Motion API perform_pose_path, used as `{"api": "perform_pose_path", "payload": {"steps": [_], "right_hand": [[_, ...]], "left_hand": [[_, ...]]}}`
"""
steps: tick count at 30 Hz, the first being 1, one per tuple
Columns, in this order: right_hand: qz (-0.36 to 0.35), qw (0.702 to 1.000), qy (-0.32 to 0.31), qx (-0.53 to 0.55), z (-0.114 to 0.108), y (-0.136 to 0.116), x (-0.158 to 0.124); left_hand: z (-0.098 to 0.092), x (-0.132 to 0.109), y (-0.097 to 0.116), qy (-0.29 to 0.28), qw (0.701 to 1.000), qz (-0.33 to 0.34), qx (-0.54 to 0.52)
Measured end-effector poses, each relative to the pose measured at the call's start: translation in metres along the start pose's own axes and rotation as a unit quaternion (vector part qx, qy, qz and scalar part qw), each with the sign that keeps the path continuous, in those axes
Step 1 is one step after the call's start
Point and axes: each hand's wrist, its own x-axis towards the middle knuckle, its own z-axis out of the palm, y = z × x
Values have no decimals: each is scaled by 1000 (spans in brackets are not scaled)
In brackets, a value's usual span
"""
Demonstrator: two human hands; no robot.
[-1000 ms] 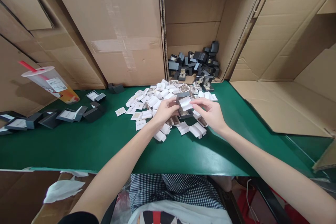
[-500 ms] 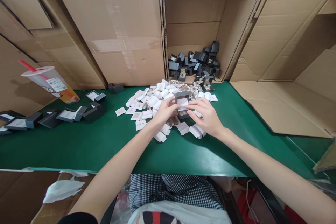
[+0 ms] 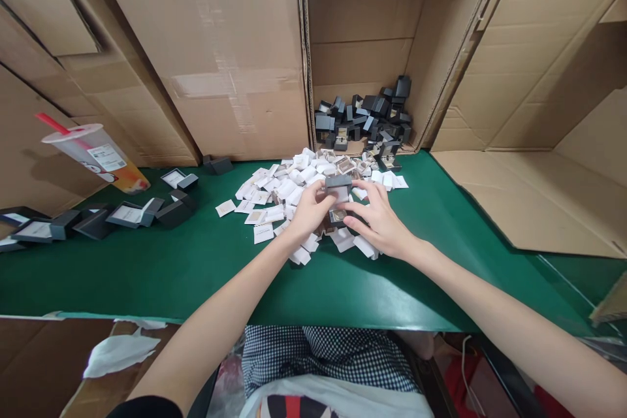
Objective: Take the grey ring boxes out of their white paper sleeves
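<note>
A small dark grey hinged box (image 3: 337, 181), its lid raised and a white piece showing inside, is held over a pile of small white cards and folded inserts (image 3: 294, 184). My left hand (image 3: 311, 209) grips the box from its left side, thumb toward the inside. On the right, my right hand (image 3: 379, 219) has its fingers curled round the box's other side, the index at the lid and the thumb near the base. What sits in the box's lower half is too small to name, though it looks pale gold.
Behind the pile, a cardboard carton (image 3: 362, 59) holds a heap of dark small boxes (image 3: 372, 111). Several open dark boxes (image 3: 127, 214) line the green table's (image 3: 196, 281) left side, beside a leaning plastic drink cup (image 3: 105, 160) with a red straw. Cardboard flaps (image 3: 533, 199) lie at right.
The box's lid has tilted forward, showing more of its outer top. My right hand has shifted from the white piece to the box's right side.
</note>
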Motion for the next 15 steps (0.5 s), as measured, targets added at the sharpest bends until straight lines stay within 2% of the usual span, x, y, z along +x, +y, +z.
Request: {"api": "perform_pose_path", "payload": {"steps": [5, 8, 12, 15], "right_hand": [[28, 998, -48, 24, 3, 0, -1], [19, 999, -33, 30, 2, 1, -1], [4, 999, 17, 34, 1, 2, 0], [-4, 1000, 14, 3, 1, 1, 0]], "left_hand": [[0, 1, -5, -12, 999, 37, 13], [-1, 1, -4, -14, 999, 37, 13], [-1, 2, -3, 12, 999, 39, 36], [-1, 2, -3, 16, 998, 43, 45]]}}
